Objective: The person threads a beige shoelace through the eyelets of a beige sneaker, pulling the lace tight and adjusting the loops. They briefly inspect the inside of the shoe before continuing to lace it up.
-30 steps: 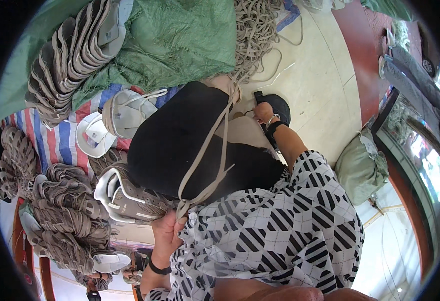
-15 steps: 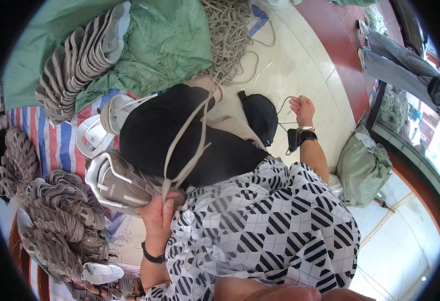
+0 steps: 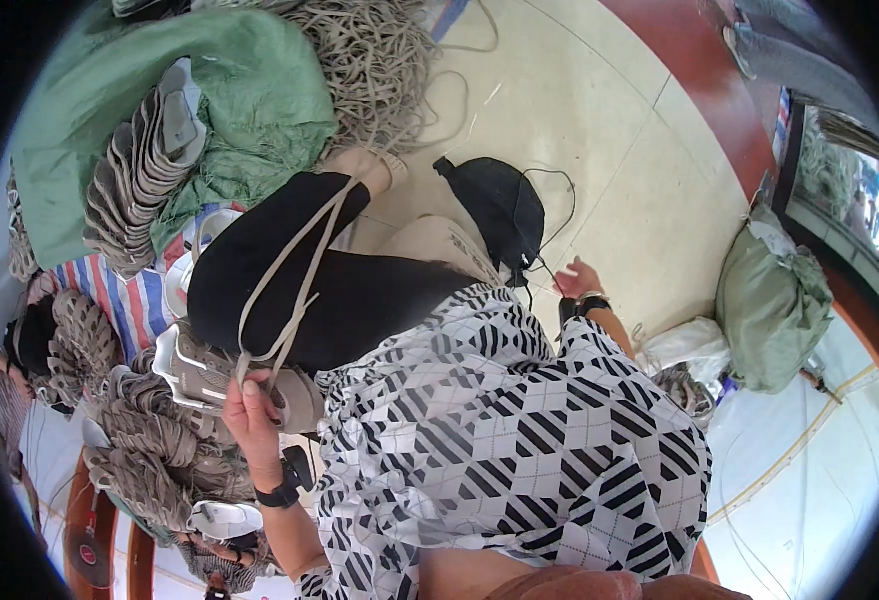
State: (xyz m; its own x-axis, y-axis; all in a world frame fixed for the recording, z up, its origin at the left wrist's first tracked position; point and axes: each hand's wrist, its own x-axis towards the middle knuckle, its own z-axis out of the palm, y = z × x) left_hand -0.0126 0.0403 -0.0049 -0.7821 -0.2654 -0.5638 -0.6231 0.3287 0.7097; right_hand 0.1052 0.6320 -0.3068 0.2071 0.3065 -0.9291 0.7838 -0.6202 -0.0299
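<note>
- At the far left, heaps of grey shoe uppers (image 3: 109,440) lie stacked on a striped sheet (image 3: 129,300), and a fanned row of grey soles (image 3: 144,165) leans on a green sack (image 3: 249,90) above them.
- The left hand (image 3: 251,412) is closed, fingers curled and clamped on the lower ends of beige laces (image 3: 299,270), which run up as a long loop across the black trouser leg (image 3: 339,290).
- That hand rests against a grey and white shoe (image 3: 209,375) lying on the lap, just beside the leg; a dark watch sits on the wrist.
- Above the centre, a tangled pile of beige cords (image 3: 379,60) spreads over the tiled floor (image 3: 599,150), touching the green sack.
- A black pouch (image 3: 504,205) lies on the floor right of the knee, with a thin black cord looping from it.
- The right hand (image 3: 577,280) is down by the floor just beside the pouch, fingers drawn together on something thin and pale; what it is I cannot tell.
- Farther right, a full green bag (image 3: 774,305) stands on the floor, its contents hidden, with a white plastic bag (image 3: 684,345) just beside it.
</note>
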